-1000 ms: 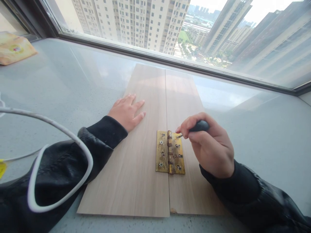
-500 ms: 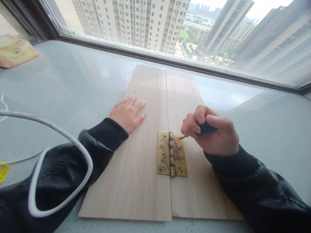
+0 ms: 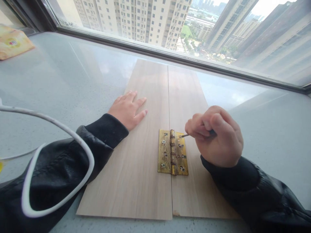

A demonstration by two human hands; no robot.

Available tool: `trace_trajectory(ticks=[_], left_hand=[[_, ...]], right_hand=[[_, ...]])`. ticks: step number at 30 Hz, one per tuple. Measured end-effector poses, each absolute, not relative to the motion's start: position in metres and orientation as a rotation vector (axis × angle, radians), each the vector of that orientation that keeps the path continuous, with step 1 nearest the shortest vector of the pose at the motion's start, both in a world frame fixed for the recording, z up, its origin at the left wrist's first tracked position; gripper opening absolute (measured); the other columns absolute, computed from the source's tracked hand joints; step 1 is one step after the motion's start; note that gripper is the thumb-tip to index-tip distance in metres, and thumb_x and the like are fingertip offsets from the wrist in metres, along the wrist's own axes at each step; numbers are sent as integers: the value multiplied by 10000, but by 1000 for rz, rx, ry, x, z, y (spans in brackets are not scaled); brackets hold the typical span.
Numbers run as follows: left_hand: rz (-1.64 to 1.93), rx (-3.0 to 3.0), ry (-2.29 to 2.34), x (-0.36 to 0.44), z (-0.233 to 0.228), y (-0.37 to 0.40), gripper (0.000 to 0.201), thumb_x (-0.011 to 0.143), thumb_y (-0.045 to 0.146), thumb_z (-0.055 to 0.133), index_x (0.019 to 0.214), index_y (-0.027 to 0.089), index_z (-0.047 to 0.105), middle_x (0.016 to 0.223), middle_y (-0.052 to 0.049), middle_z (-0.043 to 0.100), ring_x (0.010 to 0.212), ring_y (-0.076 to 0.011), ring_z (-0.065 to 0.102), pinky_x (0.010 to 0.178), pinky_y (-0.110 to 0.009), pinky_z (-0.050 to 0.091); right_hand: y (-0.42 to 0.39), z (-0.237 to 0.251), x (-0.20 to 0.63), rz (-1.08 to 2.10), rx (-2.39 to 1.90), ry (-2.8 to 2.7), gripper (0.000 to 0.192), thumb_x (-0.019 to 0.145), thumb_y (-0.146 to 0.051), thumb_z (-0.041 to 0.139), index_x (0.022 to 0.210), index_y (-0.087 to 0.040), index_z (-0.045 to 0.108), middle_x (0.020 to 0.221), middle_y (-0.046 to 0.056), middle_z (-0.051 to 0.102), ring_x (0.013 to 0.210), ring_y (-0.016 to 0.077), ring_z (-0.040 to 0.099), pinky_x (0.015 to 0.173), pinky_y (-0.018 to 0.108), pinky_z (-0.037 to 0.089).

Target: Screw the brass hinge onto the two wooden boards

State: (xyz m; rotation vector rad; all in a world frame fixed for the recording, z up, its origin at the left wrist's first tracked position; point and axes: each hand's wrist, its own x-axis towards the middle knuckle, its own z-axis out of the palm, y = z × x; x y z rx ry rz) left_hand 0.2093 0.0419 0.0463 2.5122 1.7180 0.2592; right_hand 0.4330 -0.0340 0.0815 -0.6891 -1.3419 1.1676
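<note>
Two pale wooden boards lie side by side: a left board (image 3: 128, 181) and a right board (image 3: 204, 197). Across their seam sits a worn brass hinge (image 3: 173, 152) with several cross-head screws in its leaves. My left hand (image 3: 128, 108) lies flat with fingers spread on the left board, near its outer edge. My right hand (image 3: 216, 136) is closed round a screwdriver (image 3: 186, 135). Its handle is mostly hidden in my fist; the thin shaft points left, and its tip meets the upper screw of the hinge's right leaf.
The boards rest on a speckled pale windowsill (image 3: 73, 74), below a dark window frame (image 3: 155, 55). A white cable (image 3: 60, 121) loops in front of my left sleeve. An orange-yellow packet (image 3: 14, 42) stands at the far left. Tall buildings show through the glass.
My right hand has rotated about the screwdriver, hiding more of its handle, with the tip still at the same screw. My left hand stays flat on the board. The view has shifted slightly.
</note>
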Motion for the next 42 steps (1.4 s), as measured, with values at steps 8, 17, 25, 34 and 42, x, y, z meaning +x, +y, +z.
trace_trajectory(ticks=[8,17,25,34,42], left_hand=[[301,2527,1715,208,44,42,557,977,450,398,1456,181,488,1558,-163,378,1456,-336,336,1179,-508,280],[276,2526,1717,208,45,42,564,982,445,390,1464,167,481,1556,-190,367,1461,-342,325,1183,-500,271],[286,2532,1713,208,45,42,558,983,446,391,1461,174,483,1558,-181,373,1461,-345,324,1176,-509,279],[296,2527,1724,207,43,42,564,976,451,389,1462,179,481,1561,-178,373,1466,-329,325,1174,-508,297],[279,2477,1761,209,42,39,566,984,436,368,1475,171,464,1576,-197,338,1486,-337,279,1180,-509,295]], right_hand=[[-13,92,456,1651,-594,-1427,313,808,-400,640,605,-237,466,453,-76,293,396,91,252,457,287,268],[-40,79,437,1157,-727,-1325,242,950,-371,564,792,-230,682,616,-17,514,591,137,486,663,360,444],[-21,92,450,1523,-582,-1544,399,865,-377,582,540,-215,417,435,-76,238,393,78,218,488,309,254],[-26,81,447,1045,-919,-1189,297,653,-416,859,691,-232,630,683,-35,570,609,132,565,649,344,490],[-31,87,435,1148,-872,-1301,386,930,-442,587,625,-207,561,558,-29,460,521,110,462,544,314,384]])
